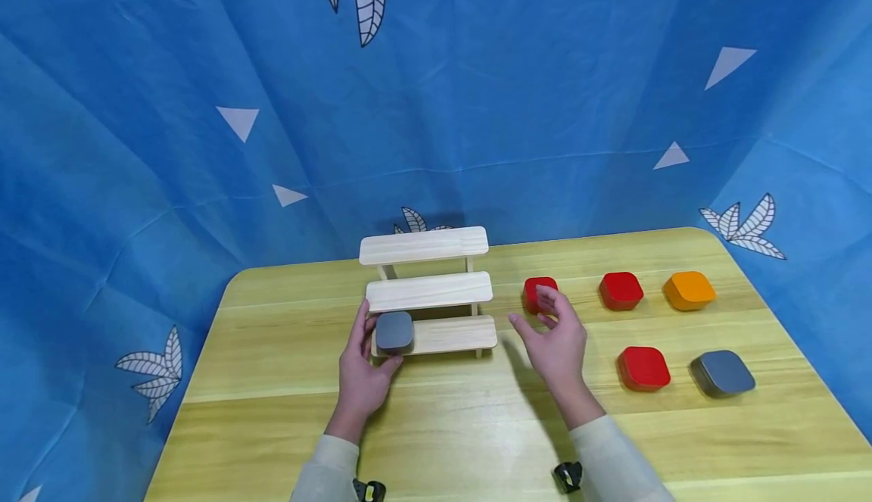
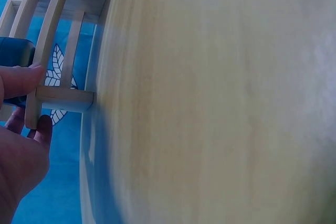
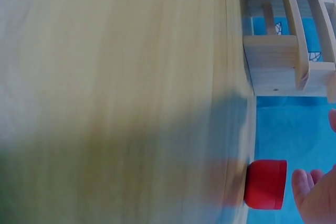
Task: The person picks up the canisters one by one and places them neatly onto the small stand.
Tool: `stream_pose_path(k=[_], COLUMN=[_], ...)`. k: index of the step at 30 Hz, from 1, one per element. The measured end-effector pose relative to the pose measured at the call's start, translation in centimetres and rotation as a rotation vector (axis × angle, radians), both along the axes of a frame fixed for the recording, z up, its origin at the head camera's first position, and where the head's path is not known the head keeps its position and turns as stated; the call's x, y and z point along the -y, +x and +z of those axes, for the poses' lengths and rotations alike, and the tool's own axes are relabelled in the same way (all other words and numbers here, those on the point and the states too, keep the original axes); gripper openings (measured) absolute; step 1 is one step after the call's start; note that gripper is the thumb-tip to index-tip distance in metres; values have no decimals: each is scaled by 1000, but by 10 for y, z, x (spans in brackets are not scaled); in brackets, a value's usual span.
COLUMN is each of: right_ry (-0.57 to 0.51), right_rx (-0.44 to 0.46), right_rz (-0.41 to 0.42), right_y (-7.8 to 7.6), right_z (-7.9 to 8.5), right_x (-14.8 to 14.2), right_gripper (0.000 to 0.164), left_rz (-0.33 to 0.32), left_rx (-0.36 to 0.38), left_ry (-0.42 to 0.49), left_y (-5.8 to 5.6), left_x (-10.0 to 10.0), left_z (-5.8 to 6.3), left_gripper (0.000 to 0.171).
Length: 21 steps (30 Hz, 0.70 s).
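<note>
A three-tier wooden shelf rack [image 1: 429, 291] stands at the back of the table. On the left end of its lowest tier sits a dark grey rounded square box [image 1: 394, 331]. My left hand [image 1: 364, 381] grips this box from the left, thumb at its front and fingers at its far left side. In the left wrist view, the thumb overlaps the box and the shelf edge. My right hand [image 1: 560, 347] is held in the air right of the rack, fingers loosely spread and holding nothing. Its fingertips partly cover a small red box [image 1: 536, 295] in the head view.
On the right of the wooden table [image 1: 272, 411] stand two more red boxes, one at the back [image 1: 621, 291] and one nearer [image 1: 643, 369]. Beside them are an orange box [image 1: 689, 291] and another grey box [image 1: 723, 373]. A blue patterned cloth [image 1: 477, 108] hangs behind.
</note>
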State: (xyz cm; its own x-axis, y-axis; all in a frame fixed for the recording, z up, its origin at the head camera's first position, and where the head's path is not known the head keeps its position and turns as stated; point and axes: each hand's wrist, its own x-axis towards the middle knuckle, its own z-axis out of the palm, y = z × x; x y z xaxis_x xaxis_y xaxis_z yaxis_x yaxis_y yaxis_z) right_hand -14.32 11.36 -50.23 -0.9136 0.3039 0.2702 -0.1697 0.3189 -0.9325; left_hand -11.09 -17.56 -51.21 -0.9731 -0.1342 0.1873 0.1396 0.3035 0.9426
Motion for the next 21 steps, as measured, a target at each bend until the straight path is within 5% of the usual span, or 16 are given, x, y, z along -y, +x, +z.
stream_pose_path(k=[21], right_ry=[37], right_rx=[-35], right_rz=[-76], right_y=[-4], right_z=[-2], right_x=[-8], right_gripper=[63], left_rz=[-9], left_rx=[-13], left_ry=[-1], left_y=[0], left_x=[0], left_z=[0], left_gripper=[111])
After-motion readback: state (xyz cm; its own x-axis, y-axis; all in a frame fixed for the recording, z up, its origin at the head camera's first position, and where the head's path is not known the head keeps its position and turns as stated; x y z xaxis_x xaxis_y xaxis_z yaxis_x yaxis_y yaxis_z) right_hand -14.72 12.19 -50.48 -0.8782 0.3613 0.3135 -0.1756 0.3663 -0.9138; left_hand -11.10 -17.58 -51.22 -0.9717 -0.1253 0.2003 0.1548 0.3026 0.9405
